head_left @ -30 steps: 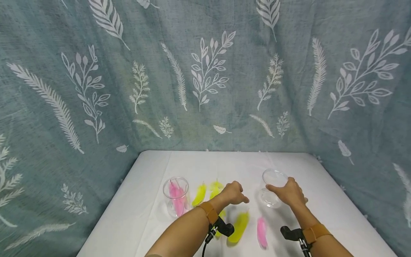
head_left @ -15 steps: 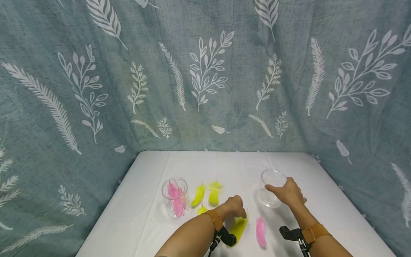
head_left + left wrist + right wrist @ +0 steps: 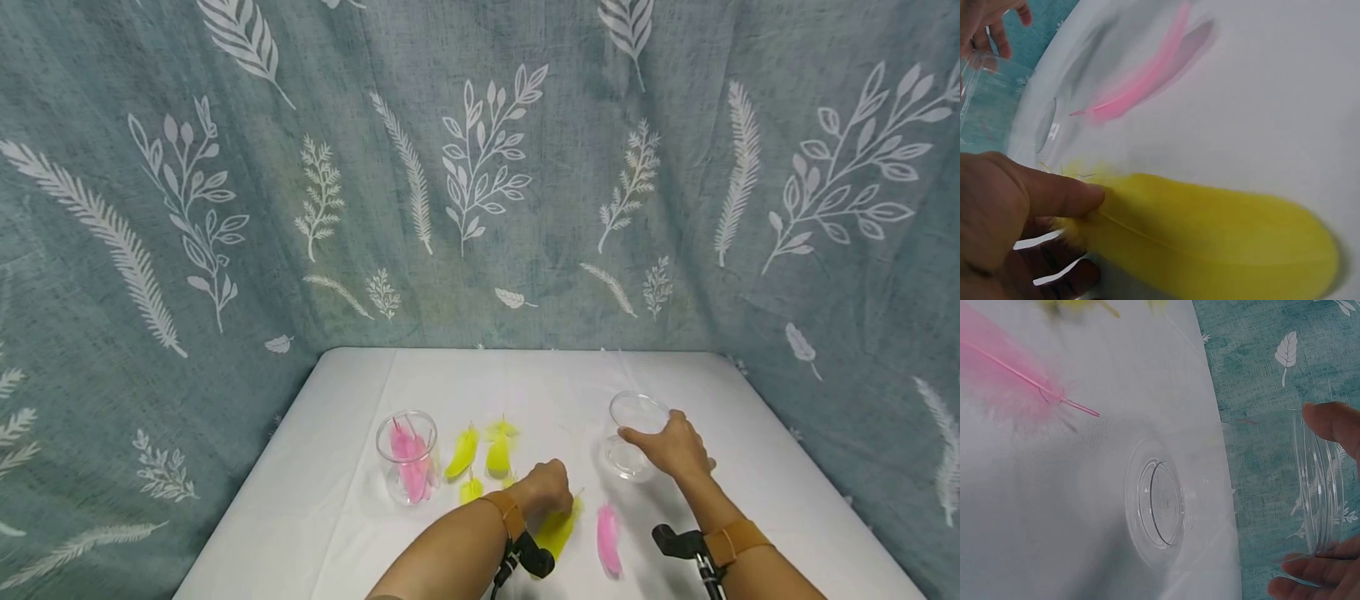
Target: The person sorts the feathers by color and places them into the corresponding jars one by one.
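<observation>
My left hand pinches a large yellow feather near its fluffy quill end, thumb on top and fingers beneath. The feather's broad tip stretches over the white table. At the right, my right hand grips a clear jar around its rim, thumb on one side and fingers on the other. The jar stands upright, and nothing shows inside it. A single pink feather lies between the two hands, its quill pointing toward this jar in the left wrist view.
A second clear jar at the left holds several pink feathers. More yellow feathers lie beside it, among them one curved yellow feather. The white table ends at a leaf-patterned curtain behind.
My left hand has come down and toward me onto the large yellow feather and now pinches its quill end. My right hand has stayed on the jar.
</observation>
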Available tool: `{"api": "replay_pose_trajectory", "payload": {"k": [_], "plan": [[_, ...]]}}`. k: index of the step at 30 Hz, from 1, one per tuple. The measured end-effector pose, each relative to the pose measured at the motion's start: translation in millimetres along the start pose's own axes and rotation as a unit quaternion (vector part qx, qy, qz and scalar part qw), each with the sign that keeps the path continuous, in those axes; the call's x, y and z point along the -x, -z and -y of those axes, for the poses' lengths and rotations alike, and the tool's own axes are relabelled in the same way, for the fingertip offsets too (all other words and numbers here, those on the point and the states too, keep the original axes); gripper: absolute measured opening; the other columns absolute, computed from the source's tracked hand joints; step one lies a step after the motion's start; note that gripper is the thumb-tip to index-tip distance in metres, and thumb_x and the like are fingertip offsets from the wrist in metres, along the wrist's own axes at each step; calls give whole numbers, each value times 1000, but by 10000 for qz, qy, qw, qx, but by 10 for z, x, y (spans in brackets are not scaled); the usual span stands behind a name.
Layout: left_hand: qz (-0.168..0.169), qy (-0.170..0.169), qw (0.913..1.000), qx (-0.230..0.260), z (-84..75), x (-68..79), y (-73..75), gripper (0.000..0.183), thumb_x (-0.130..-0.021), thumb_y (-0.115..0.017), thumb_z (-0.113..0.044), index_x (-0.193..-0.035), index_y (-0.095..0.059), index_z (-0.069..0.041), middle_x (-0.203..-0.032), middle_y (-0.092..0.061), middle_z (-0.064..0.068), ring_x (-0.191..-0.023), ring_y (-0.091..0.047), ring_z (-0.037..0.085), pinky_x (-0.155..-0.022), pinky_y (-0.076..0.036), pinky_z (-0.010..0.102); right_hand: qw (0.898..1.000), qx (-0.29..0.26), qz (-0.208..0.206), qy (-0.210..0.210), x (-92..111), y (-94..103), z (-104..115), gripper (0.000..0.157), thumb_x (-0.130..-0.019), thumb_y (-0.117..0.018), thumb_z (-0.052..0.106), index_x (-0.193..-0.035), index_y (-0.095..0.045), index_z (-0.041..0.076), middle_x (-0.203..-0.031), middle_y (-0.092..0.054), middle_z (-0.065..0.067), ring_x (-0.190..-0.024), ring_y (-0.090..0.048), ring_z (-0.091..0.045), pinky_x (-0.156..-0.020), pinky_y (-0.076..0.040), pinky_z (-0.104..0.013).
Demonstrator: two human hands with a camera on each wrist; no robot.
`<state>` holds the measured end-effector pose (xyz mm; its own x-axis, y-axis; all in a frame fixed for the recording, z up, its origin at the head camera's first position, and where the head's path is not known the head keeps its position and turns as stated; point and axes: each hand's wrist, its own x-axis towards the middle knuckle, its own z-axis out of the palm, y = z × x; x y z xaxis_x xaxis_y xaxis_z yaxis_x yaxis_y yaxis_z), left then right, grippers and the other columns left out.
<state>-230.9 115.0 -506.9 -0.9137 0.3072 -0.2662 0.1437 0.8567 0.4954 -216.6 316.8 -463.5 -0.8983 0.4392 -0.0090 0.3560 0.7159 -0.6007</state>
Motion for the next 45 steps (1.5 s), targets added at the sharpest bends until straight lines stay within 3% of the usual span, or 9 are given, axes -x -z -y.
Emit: {"api": "replay_pose_trajectory", "payload": {"k": [7, 14, 19, 25, 29, 32, 38, 45], "plan": [[-317, -538, 9975, 339, -55, 8, 234, 12, -68, -84, -9, -69, -72, -8, -64, -60, -4, -62, -53, 15, -57, -47, 25, 10000, 16, 2, -75, -15, 34, -53, 117, -70, -74, 64, -141, -24, -14, -132, -37, -38, -116, -40, -55, -88, -28, -69], [-724, -782, 9824, 1534, -126, -32, 474, 20, -75, -81, -10, -60, -68, -10, -66, -61, -5, -63, -55, 15, -56, -48, 29, 9999, -24, -16, -170, -8, 34, -101, 115, -71, -75, 61, -141, -24, -15, -132, -36, -39, -115, -39, -56, -89, -27, -69], [-1264, -669, 9600, 2406, -223, -81, 704, 14, -78, -79, -9, -68, -69, -10, -68, -61, -2, -64, -57, 16, -60, -50, 31, 9998, -14, -67, -203, -19, 45, -101, 116, -70, -75, 62, -141, -25, -15, -132, -37, -39, -115, -40, -55, -89, -27, -69], [-2255, -377, 9226, 3107, -365, -156, 965, 5, -79, -78, -10, -76, -75, -9, -71, -65, -4, -67, -59, 12, -61, -51, 27, 9998, -3, -106, -174, -9, 57, -52, 116, -70, -75, 63, -140, -25, -15, -131, -38, -38, -114, -41, -55, -87, -29, -67], [-2598, -325, 8993, 3503, -458, -202, 1079, 3, -82, -77, -11, -85, -76, -9, -74, -66, -4, -67, -61, 12, -62, -52, 27, 9999, 27, -53, -150, -2, 60, -25, 115, -70, -75, 62, -140, -25, -15, -131, -38, -38, -114, -42, -54, -87, -29, -67], [-2758, -360, 8909, 3591, -537, -213, 1131, 10, -84, -76, -12, -93, -77, -9, -78, -67, -3, -70, -63, 12, -63, -52, 25, 9999, 25, 25, -168, -5, 55, -4, 117, -70, -75, 63, -141, -24, -15, -133, -37, -38, -115, -41, -54, -87, -28, -67], [-2833, -578, 8879, 3578, -691, -222, 1116, 17, -85, -75, -12, -102, -76, -9, -84, -68, -1, -75, -64, 12, -63, -51, 23, 9998, -15, 141, -140, -1, 24, 13, 119, -69, -75, 64, -142, -23, -15, -135, -35, -38, -117, -39, -55, -88, -26, -69], [-2791, -727, 8949, 3406, -886, -241, 1009, 14, -85, -75, -14, -98, -77, -10, -80, -68, -3, -70, -62, 10, -61, -50, 23, 9999, 6, 117, -123, 14, 36, 17, 116, -69, -73, 66, -140, -26, -13, -131, -40, -35, -113, -42, -52, -86, -28, -67]]}}
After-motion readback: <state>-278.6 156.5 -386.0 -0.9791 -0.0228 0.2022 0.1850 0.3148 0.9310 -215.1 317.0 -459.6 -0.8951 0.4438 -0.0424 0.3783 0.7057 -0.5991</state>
